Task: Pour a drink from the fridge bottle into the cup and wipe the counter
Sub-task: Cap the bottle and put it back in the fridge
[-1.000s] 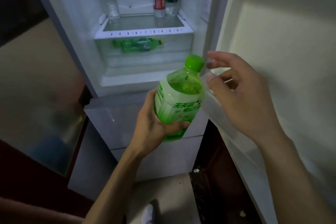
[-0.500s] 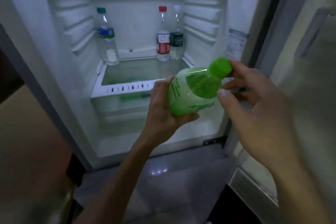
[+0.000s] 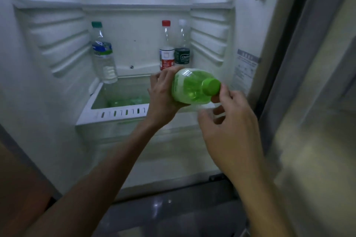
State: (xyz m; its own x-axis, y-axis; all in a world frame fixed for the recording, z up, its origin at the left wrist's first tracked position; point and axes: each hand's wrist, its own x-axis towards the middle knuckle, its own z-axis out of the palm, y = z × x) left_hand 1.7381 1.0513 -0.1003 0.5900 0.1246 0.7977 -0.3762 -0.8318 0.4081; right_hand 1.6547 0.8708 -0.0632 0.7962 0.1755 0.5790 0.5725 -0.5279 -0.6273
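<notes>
My left hand (image 3: 163, 94) grips a green drink bottle (image 3: 189, 89) by its body and holds it tilted, neck pointing right, in front of the open fridge. Its green cap (image 3: 212, 86) is on. My right hand (image 3: 229, 127) hovers just right of and below the cap, with thumb and fingertips touching or nearly touching the cap; I cannot tell if they grip it. No cup or counter is in view.
The open fridge (image 3: 57, 44) fills the view. On its glass shelf (image 3: 115, 115) stand a clear water bottle (image 3: 104, 54) at left and two bottles (image 3: 166, 48) at the back right. Green bottles show in the drawer below. The fridge door (image 3: 317, 102) stands at right.
The view has lifted from the fridge's lower part to its upper compartment. The bottle went from upright to tilted with the cap pointing right, and my right hand closed in on the cap.
</notes>
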